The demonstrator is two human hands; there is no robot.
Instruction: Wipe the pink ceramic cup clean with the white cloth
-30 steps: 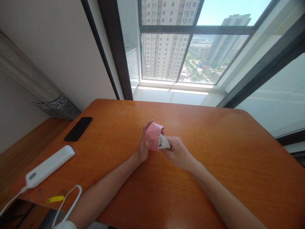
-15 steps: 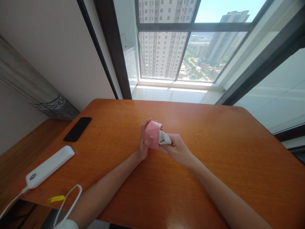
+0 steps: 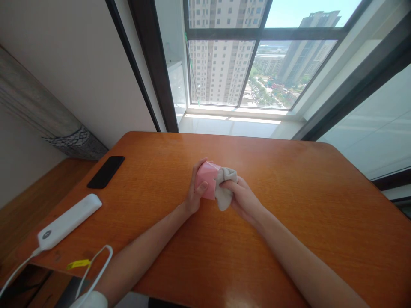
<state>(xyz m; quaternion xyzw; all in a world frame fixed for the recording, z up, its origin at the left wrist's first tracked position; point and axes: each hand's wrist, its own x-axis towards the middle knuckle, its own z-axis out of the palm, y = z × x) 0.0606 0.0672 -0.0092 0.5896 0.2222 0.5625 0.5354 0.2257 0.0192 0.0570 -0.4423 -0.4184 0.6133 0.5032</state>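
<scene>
2 bare hands over wooden desk, approx. mid-surface. L hand has pink faceted container: fingers part-curled, spread as wide as its body, thumb on near face, others round far side. R hand has light-grey cloth: thumb & fingers pinched together on bunched fabric. Cloth lies agst. R end of container, lower corner drooping past container's near side; can't tell if any of it is inside. Gap betw. container & desk, if any, unclear.

L side of desk: black smartphone, flat, nr. L edge; white oblong device w/ round grey button, closer in; its white cable runs off to L. Yellow tag on white looped cord, nr. L forearm. Beyond far edge: window, high-rises outside. Grey curtain, far L.
</scene>
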